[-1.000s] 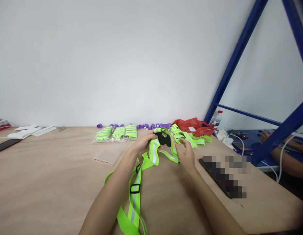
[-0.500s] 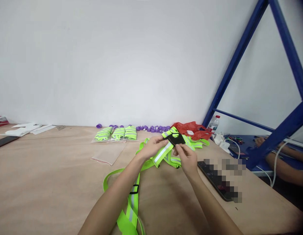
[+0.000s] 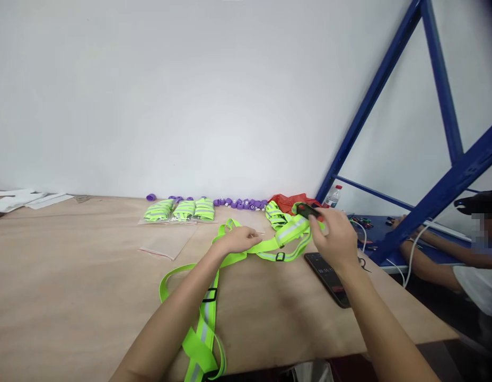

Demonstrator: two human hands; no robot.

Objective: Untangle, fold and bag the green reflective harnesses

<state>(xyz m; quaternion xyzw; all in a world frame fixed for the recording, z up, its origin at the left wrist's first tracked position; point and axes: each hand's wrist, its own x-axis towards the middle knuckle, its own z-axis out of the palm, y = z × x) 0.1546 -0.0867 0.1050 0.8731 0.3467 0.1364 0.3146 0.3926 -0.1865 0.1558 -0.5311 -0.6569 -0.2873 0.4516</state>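
A long fluorescent yellow-green reflective strap [image 3: 208,313] with silver stripes and black buckles runs from the table's near edge up past my hands. My right hand [image 3: 335,239] is closed on a black piece of it, raised above the table on the right, with a strap loop hanging below. My left hand [image 3: 238,240] lies low over the middle of the strap, fingers curled together at its edge; the grip itself is partly hidden. A black buckle [image 3: 280,257] sits on the strap between the hands. More bunched strapping [image 3: 275,215] lies behind.
Three bagged strap bundles [image 3: 184,210] and a flat clear bag [image 3: 166,246] lie left of centre. Purple caps [image 3: 246,204] line the wall. A red plastic bag [image 3: 293,201], bottle [image 3: 333,196] and phone [image 3: 327,278] are right. Beyond the blue frame [image 3: 421,228], another person's arms [image 3: 424,260] show.
My hands have moved apart: the right went right, carrying the black piece, while the left came down onto the strap. The view has turned right, bringing more of the other person into sight.
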